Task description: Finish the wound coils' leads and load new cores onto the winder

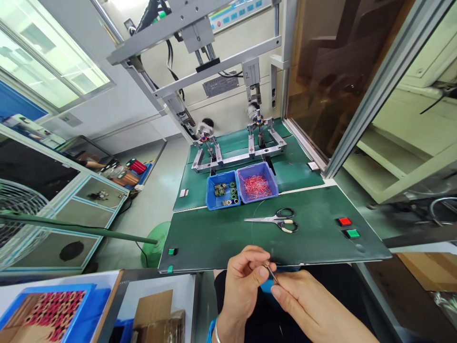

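My left hand (pixel 247 278) is closed in a pinch at the front edge of the green worktable (pixel 221 243); what lies between its fingertips is too small to make out. In my right hand (pixel 303 297) is a slim, dark metal tool (pixel 272 274), its far end meeting the left fingertips. Beyond my hands lie scissors (pixel 273 219) with dark handles, blades pointing left. Behind them, a blue bin (pixel 210 206) carries green-wound ring parts (pixel 233 189). Beside it, a purple bin (pixel 273 183) holds a heap of red and pink wire pieces (pixel 255 186).
A metal frame fixture (pixel 239 157) with two winding stations stands at the back of the table. Red (pixel 344 221) and green (pixel 352 233) buttons sit at the right, another green button (pixel 172 251) at the left. A blue tray (pixel 89 297) of red ring parts is lower left.
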### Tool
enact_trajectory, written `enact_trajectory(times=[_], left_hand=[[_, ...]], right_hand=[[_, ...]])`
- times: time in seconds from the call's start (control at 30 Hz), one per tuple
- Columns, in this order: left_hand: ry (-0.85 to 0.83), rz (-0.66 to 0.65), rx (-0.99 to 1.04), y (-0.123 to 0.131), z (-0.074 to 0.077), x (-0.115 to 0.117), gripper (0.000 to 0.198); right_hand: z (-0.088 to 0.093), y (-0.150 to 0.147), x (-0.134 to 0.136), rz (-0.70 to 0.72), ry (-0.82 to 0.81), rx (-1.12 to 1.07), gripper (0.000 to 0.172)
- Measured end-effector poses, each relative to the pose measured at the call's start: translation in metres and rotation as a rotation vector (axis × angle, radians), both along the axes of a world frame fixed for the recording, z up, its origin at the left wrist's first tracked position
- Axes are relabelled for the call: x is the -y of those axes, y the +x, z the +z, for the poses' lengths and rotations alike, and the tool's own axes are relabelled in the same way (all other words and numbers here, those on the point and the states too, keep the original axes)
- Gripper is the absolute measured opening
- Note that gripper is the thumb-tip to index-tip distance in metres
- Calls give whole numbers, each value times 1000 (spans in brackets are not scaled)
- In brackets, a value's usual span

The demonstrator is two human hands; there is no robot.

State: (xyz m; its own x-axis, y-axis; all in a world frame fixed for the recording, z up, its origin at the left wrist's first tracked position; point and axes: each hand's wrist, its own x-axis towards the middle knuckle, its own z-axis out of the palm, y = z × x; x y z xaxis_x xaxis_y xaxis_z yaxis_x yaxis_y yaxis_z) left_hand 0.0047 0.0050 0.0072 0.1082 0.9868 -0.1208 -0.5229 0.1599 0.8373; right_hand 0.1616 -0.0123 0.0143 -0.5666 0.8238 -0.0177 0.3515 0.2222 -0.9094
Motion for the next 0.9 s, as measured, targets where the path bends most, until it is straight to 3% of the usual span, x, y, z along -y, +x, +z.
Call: enact_trajectory(times=[0.1,0.3,0.37,0.47,0.63,0.8,0.9], left_hand=[[9,-57,-22,-2,-3,-1,20],[51,151,10,-7,-5,-7,28],[38,105,17,-4,-5,-5,34],[12,-22,5,2,-5,1,26],[15,-18,-63,5,-6,5,19],[24,80,-135,-1,-7,3,19],[38,36,-124,0,-9,6,18]], right_hand=[[1,-1,-2,-28,-60,-78,40],[-7,2,3,-121,-107,-8,43],[-9,2,4,-136,-80,-53,44],[-9,-2,2,-203,-42,-178,42],[-15,-3,2,-364,13,-176,36],[-24,4,4,-678,43,-251,30],[-20,3,0,-751,21,-319,30]])
